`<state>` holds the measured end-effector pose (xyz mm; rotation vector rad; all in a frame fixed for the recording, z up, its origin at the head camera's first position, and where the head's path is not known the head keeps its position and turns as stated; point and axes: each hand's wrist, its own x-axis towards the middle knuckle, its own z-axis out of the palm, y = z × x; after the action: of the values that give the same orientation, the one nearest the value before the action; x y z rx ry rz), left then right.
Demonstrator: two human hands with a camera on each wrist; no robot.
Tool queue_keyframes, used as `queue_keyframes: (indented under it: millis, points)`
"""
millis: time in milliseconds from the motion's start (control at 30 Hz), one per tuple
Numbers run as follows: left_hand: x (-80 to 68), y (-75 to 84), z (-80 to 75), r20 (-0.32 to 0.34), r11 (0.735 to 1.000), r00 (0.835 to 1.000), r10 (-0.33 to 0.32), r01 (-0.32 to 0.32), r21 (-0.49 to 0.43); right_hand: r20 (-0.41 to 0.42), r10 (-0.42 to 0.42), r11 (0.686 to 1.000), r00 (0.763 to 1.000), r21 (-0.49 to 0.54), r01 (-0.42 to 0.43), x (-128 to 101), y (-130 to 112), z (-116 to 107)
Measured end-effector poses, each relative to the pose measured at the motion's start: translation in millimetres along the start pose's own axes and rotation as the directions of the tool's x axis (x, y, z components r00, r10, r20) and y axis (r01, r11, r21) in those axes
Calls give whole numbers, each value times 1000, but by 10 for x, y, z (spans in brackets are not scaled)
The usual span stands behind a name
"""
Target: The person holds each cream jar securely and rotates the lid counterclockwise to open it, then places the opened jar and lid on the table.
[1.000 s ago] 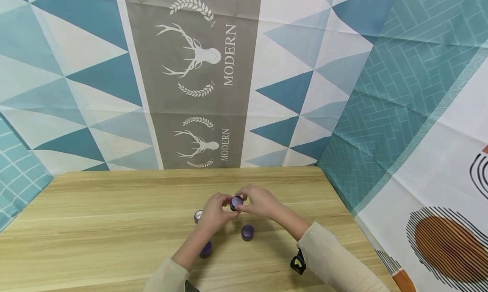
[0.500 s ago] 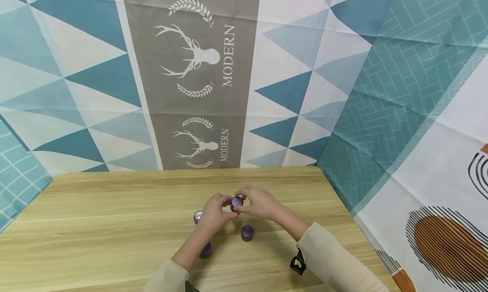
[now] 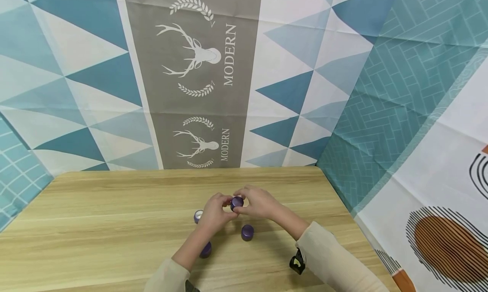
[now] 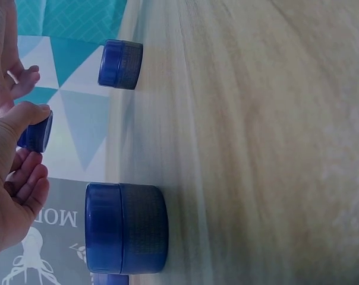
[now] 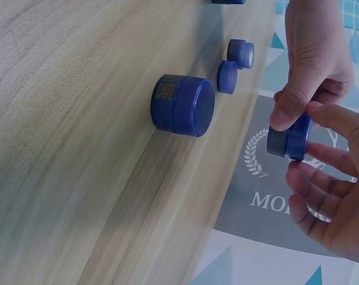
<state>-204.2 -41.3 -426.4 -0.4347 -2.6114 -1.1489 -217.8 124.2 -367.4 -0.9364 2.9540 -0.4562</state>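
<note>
Light wooden table: bore all the loose items; patterned cloth backdrops stood behind and to the right.

Left hand: raised above the table's middle, thumb and fingertips pinched on the near side of the held jar.

Right hand: met the left from the opposite side, thumb and fingers curled round the same jar's lid end, so neither hand was nearer; both already had it.

Small round purple plastic jar with a screw lid: held clear of the table between the two hands, directly at the fingertips of each. Its short axis (lid to base) was tipped toward the head camera, lid face showing; in the right wrist view it appeared edge-on, the lid part at the right hand's fingers, the greyer base part at the left thumb. Whether lid and base were fully seated could not be made out.

Closed purple jar standing on the table: just near of the hands, apart from them.

Second purple jar: beside the left forearm, partly covered by it.

Purple piece with a pale top: left of the left hand, half hidden; jar or loose lid could not be told.

Black wrist-camera mount: at the right sleeve, detail unclear.
</note>
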Motion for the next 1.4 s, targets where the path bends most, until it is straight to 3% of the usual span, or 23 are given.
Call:
queue_keyframes:
  millis: [800, 1400]
  points:
    - [8, 15, -6, 7, 1000, 1000, -5, 5, -8, -33, 12, 1000, 999, 12, -12, 13, 45, 20]
    - [18, -31, 12, 39, 995, 995, -95, 95, 7, -17, 58, 994, 998, 94, -56, -3, 154, 33]
